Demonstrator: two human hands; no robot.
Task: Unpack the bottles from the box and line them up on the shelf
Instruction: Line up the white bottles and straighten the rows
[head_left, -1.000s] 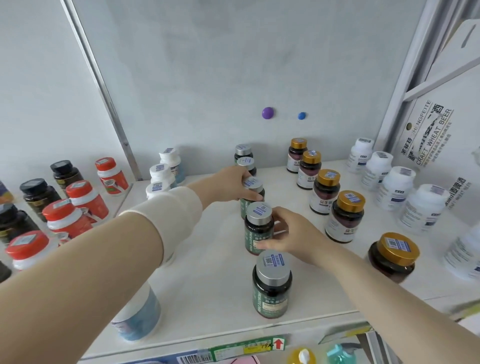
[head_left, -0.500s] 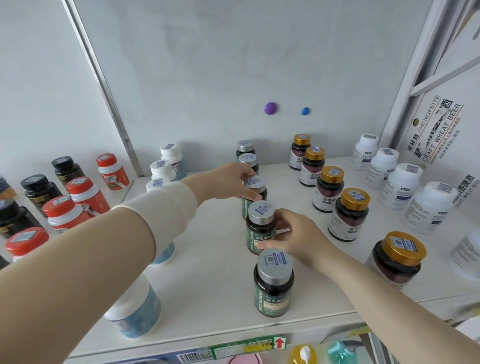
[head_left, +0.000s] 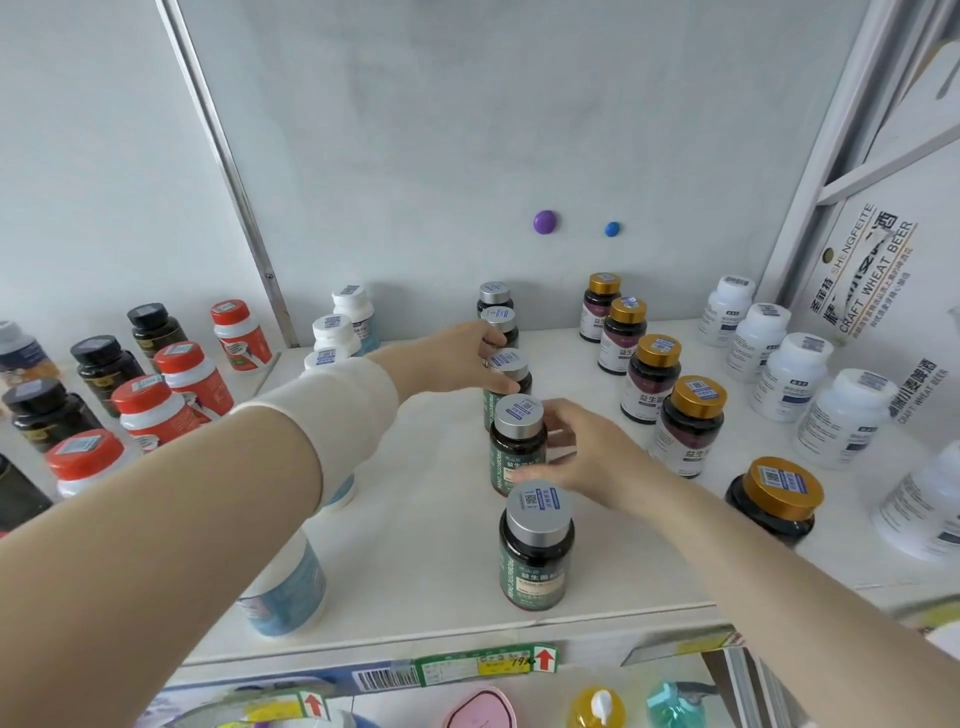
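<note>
A row of dark green bottles with silver caps runs front to back down the middle of the white shelf (head_left: 415, 530). My left hand (head_left: 457, 358) grips the third silver-capped bottle (head_left: 511, 369) from the left side. The fingers of my right hand (head_left: 582, 457) curl round the second silver-capped bottle (head_left: 517, 441) from the right. The front silver-capped bottle (head_left: 536, 545) stands free near the shelf edge. Two more silver-capped bottles (head_left: 496, 304) stand at the back. No box is in view.
Gold-capped dark bottles (head_left: 691, 421) form a row to the right, white bottles (head_left: 789, 374) beyond them. White-and-blue bottles (head_left: 337, 332) stand left, partly behind my left arm. Red-capped and black-capped bottles (head_left: 156, 405) fill the neighbouring bay. Labels line the shelf's front edge (head_left: 467, 670).
Both hands have stayed on the same two bottles. The view has shifted slightly; the bottles have hardly moved.
</note>
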